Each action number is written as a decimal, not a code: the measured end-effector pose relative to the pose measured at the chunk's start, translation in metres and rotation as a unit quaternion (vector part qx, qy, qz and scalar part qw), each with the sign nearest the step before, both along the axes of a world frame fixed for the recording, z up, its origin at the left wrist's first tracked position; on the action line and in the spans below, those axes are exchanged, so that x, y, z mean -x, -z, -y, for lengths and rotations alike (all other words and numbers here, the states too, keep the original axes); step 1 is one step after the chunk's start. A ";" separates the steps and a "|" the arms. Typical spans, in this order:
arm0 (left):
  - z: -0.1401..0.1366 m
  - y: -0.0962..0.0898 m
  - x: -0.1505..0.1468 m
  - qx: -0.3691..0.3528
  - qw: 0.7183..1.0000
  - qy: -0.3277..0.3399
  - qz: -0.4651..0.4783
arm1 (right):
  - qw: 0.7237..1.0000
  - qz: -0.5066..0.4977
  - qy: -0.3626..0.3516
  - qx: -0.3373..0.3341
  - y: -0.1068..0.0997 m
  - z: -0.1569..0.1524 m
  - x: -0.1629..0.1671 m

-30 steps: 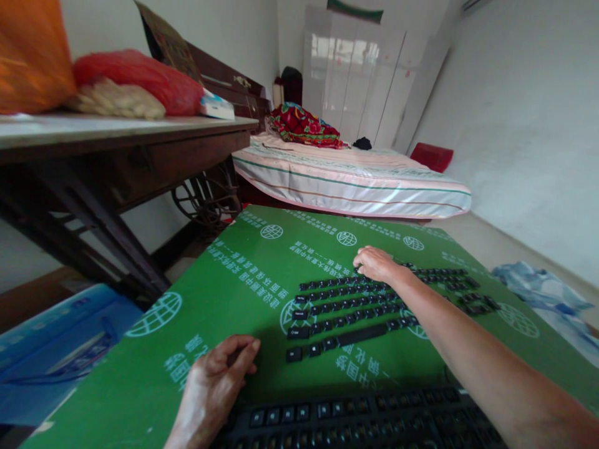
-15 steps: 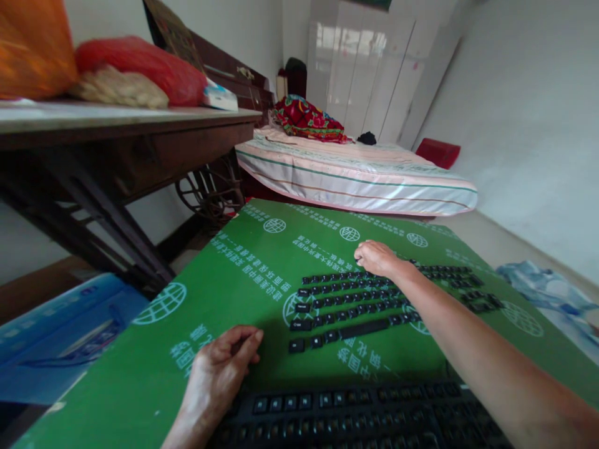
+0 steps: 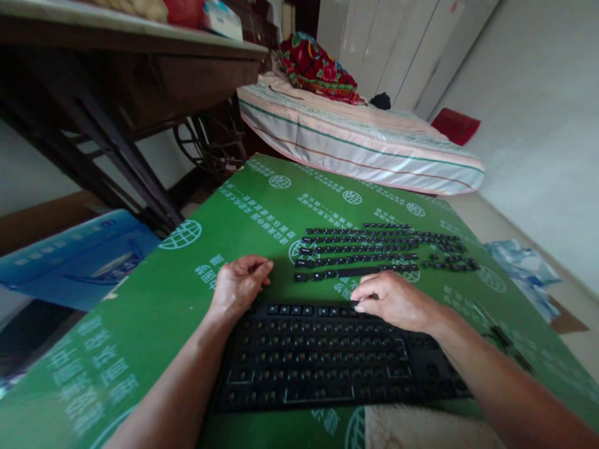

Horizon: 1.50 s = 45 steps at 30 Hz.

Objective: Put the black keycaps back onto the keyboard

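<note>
A black keyboard [image 3: 322, 342] lies on the green board in front of me, most of its key positions bare. Several keycaps are fitted along the left part of its top row. My right hand [image 3: 390, 300] is closed over that top row, thumb and forefinger pinching a small black keycap [image 3: 354, 304] at the keyboard's edge. Beside the keyboard's upper left corner rests my left hand [image 3: 241, 280], fingers curled together, with nothing visible in them. Beyond the keyboard, loose keycaps and a long space bar [image 3: 358, 272] are laid out in rows.
The green board [image 3: 262, 212] bears printed globes and lettering. A thin tool with a dark handle [image 3: 501, 337] lies right of my right forearm. Beige cloth [image 3: 421, 427] shows at the near edge. A bed [image 3: 365, 149] stands beyond, a sewing-machine table [image 3: 154, 100] at left.
My right hand has come back from the far keycap row to the keyboard's top row, carrying a keycap. My view has tilted down, showing more of the keyboard. The left hand stays beside it.
</note>
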State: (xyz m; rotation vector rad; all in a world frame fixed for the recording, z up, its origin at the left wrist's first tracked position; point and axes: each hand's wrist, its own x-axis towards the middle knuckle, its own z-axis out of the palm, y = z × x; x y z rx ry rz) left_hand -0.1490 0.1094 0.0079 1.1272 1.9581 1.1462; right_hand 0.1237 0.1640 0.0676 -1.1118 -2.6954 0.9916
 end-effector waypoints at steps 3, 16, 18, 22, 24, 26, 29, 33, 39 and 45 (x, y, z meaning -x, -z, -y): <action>-0.001 0.004 0.001 -0.016 1.000 0.011 -0.003 | 0.999 0.018 -0.009 -0.038 0.006 0.009 0.000; -0.002 0.016 0.004 -0.046 0.999 0.027 0.003 | 0.978 0.138 -0.055 -0.148 0.009 0.023 0.016; -0.002 0.016 0.003 -0.046 0.999 0.026 0.002 | 0.973 0.153 -0.057 -0.160 0.009 0.024 0.018; -0.001 0.013 0.001 -0.046 0.999 0.021 -0.004 | 0.969 0.172 -0.056 -0.169 0.008 0.026 0.020; -0.001 0.012 0.000 -0.046 0.999 0.020 -0.006 | 0.969 0.175 -0.055 -0.167 0.007 0.026 0.020; 0.000 0.011 0.000 -0.047 0.999 0.020 -0.007 | 0.968 0.180 -0.054 -0.167 0.007 0.026 0.021; 0.000 0.012 0.000 -0.049 0.998 0.023 -0.007 | 0.963 0.191 -0.055 -0.179 0.008 0.027 0.021; -0.001 0.013 0.000 -0.052 0.998 0.028 -0.008 | 0.957 0.203 -0.059 -0.197 0.009 0.028 0.023; -0.002 0.013 0.000 -0.053 0.998 0.029 -0.008 | 0.955 0.214 -0.055 -0.198 0.006 0.030 0.025; -0.001 0.013 0.000 -0.055 0.998 0.025 -0.011 | 0.952 0.189 -0.045 -0.235 0.012 0.036 0.020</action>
